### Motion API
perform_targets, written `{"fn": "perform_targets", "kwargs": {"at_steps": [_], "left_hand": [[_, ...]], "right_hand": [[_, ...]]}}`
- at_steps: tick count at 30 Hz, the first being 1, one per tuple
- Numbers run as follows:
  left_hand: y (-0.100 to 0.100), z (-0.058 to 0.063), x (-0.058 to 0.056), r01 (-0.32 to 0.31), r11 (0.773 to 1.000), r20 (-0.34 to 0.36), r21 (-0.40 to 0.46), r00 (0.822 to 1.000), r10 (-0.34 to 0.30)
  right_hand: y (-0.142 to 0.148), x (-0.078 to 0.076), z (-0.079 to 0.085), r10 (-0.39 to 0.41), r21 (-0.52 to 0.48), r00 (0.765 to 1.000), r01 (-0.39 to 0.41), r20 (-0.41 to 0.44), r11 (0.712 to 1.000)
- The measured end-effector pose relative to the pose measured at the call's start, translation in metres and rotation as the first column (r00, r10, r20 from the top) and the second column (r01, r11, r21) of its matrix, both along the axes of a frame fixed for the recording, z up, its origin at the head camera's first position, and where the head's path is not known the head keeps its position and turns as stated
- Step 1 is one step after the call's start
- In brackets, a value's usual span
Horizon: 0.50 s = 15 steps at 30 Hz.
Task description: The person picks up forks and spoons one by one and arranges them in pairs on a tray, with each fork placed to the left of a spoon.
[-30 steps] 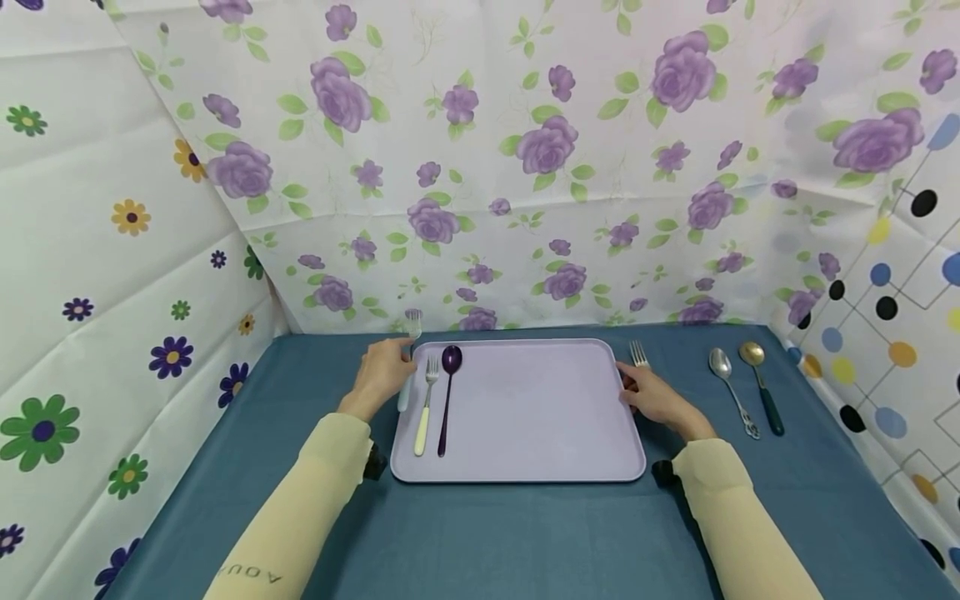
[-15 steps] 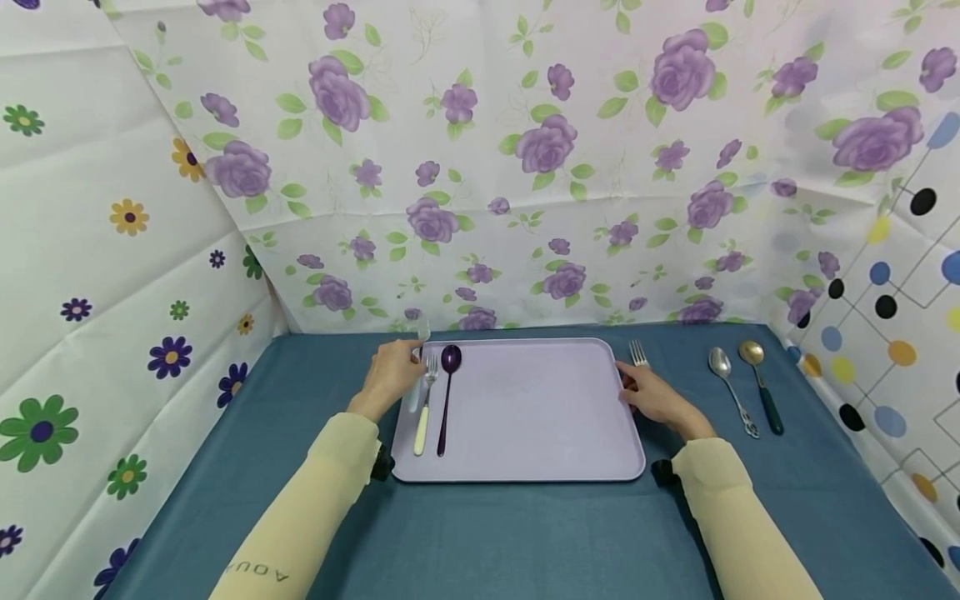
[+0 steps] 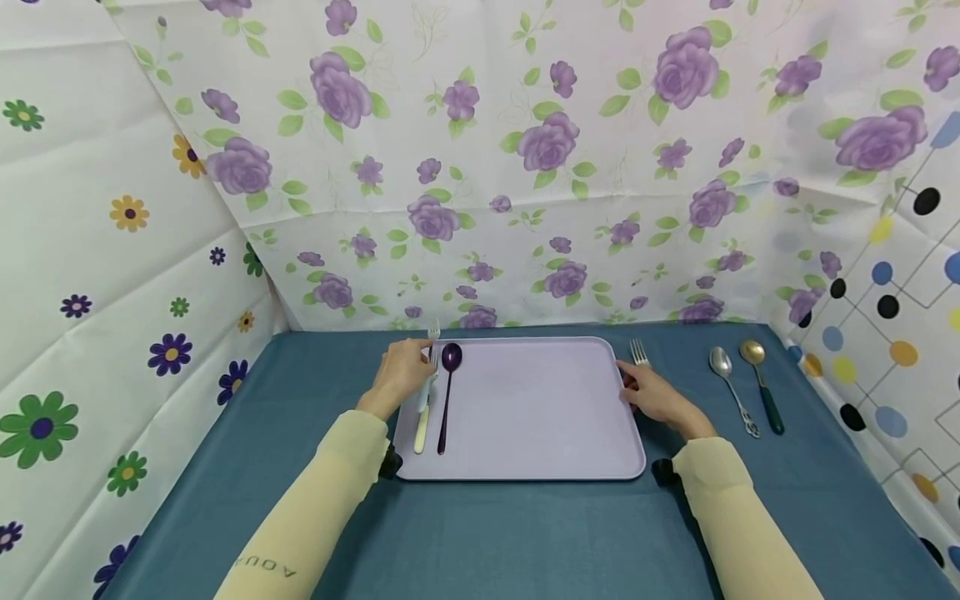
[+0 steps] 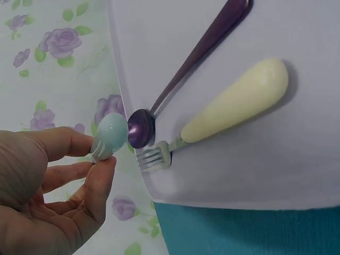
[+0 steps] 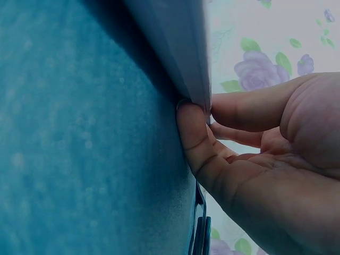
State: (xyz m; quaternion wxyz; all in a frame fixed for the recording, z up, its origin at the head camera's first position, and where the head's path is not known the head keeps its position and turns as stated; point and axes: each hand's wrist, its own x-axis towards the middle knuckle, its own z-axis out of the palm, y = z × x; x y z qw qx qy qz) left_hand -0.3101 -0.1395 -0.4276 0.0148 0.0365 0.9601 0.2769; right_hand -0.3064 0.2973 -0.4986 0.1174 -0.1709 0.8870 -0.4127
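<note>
Over the left end of the lilac tray [image 3: 540, 408], my left hand [image 3: 400, 371] pinches a fork with a pale blue handle [image 4: 112, 133]; its tines [image 3: 434, 330] point away in the head view. Beneath it on the tray lies a fork with a cream handle [image 4: 236, 101], partly covered in the head view. Beside that rests a dark purple spoon [image 3: 452, 358]. At the tray's right side my right hand [image 3: 656, 396] pinches the rim [image 5: 199, 58] between thumb and fingers.
Another fork [image 3: 638, 352] lies behind my right hand, its handle hidden. Farther right on the blue cloth [image 3: 517, 542] are a silver spoon [image 3: 722, 364] and a gold spoon with a dark green handle [image 3: 771, 411]. Flowered cloth [image 3: 480, 208] stands behind the table.
My left hand has carried the blue-handled fork rightward, from beside the tray's left edge to over the cream-handled fork. The right hand keeps its place at the tray rim.
</note>
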Motion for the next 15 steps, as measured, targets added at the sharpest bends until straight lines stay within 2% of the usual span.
{"fn": "perform_targets", "kwargs": {"at_steps": [8, 15], "left_hand": [[0.008, 0.000, 0.001, -0.012, 1.000, 0.010, -0.001, 1.000, 0.012], [0.017, -0.002, 0.002, -0.003, 1.000, 0.016, 0.011, 1.000, 0.003]], "right_hand": [[-0.002, -0.002, 0.000, -0.050, 0.027, 0.998, 0.049, 0.040, 0.998], [-0.003, -0.001, 0.001, -0.049, 0.029, 0.998, 0.048, 0.039, 0.998]]}}
